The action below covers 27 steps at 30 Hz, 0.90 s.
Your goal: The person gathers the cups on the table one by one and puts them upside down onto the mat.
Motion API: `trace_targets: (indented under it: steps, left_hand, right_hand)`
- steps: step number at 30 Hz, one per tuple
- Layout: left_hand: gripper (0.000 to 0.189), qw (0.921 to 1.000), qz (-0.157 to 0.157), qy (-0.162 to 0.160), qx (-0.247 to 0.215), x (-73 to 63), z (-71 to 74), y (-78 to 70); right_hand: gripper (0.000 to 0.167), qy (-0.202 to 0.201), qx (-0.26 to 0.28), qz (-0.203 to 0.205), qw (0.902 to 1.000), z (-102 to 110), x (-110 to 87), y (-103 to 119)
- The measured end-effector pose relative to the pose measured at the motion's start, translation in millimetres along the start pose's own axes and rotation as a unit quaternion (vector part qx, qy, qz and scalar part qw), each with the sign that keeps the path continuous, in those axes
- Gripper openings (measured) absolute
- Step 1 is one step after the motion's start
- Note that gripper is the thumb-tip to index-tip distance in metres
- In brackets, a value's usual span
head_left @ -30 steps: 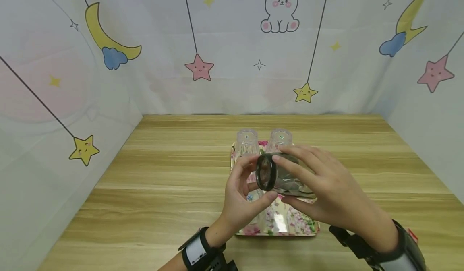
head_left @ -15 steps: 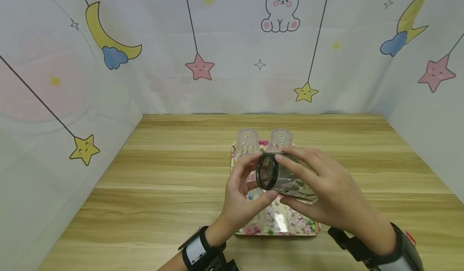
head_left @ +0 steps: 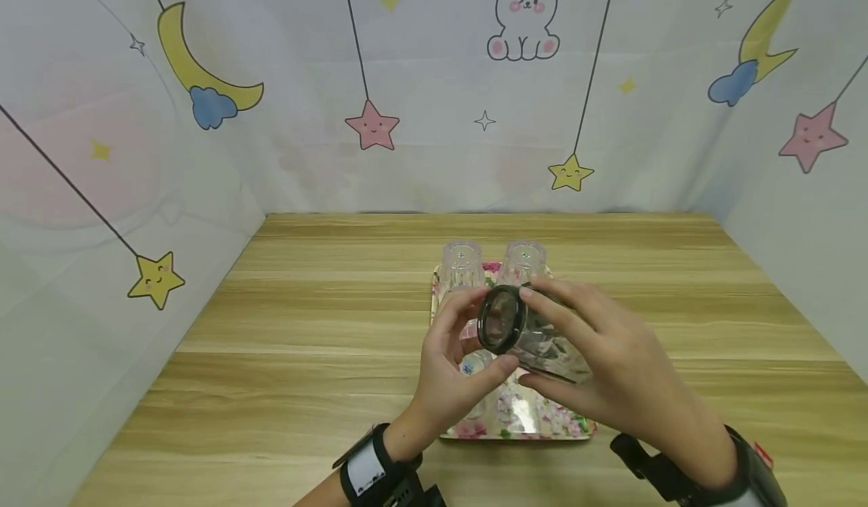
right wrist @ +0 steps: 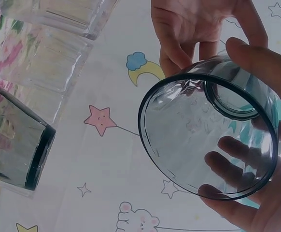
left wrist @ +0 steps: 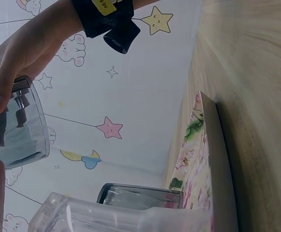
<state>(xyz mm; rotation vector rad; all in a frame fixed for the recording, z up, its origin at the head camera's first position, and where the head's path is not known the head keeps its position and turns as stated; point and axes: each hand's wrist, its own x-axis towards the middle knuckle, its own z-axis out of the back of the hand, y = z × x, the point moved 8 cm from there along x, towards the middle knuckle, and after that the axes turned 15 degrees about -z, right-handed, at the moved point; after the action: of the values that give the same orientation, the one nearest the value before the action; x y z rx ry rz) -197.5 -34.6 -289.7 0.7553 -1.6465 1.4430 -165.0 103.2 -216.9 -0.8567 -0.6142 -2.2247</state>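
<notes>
A grey-tinted drinking glass (head_left: 502, 320) is held tilted above the tray, its thick base toward my left side. My left hand (head_left: 449, 364) pinches the base end, thumb below and fingertips above. My right hand (head_left: 613, 356) holds the glass body, fingers over the top and thumb underneath. In the right wrist view, the glass's wide rim (right wrist: 208, 197) faces the camera and nothing is visible inside. Below the hands lies a flowered tray (head_left: 518, 438). Two clear glasses, one at left (head_left: 462, 264) and one at right (head_left: 525, 260), stand upside down toward its back.
Another clear glass (head_left: 475, 364) on the tray is partly hidden by my left hand. A second grey glass (right wrist: 16, 137) stands on the tray in the right wrist view. Wooden tabletop (head_left: 305, 326) surrounds the tray, with a printed cloth wall (head_left: 434, 183) behind.
The right hand has turned the glass slightly, so its base faces more toward the head camera and its rim end dips lower. The left hand stays in almost the same place.
</notes>
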Motion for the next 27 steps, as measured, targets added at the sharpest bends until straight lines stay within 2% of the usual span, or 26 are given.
trace_targets:
  steps: [9, 17, 27]
  left_hand:
    - [0.071, 0.9998, 0.017, -0.011, -0.003, -1.9, 0.5, 0.6]
    - [0.070, 0.9977, 0.014, -0.020, -0.063, -2.5, -4.8, 1.0]
    - [0.068, 0.9937, 0.035, -0.007, -0.106, -5.1, -15.0, 4.5]
  right_hand:
    - [0.068, -0.013, 0.000, -0.009, 0.9999, 1, 0.3, 0]
    - [0.072, -0.034, 0.002, -0.033, 0.9989, 3, 1.1, -3]
    - [0.069, -0.041, 0.018, -0.035, 0.9984, 4, 0.9, -3]
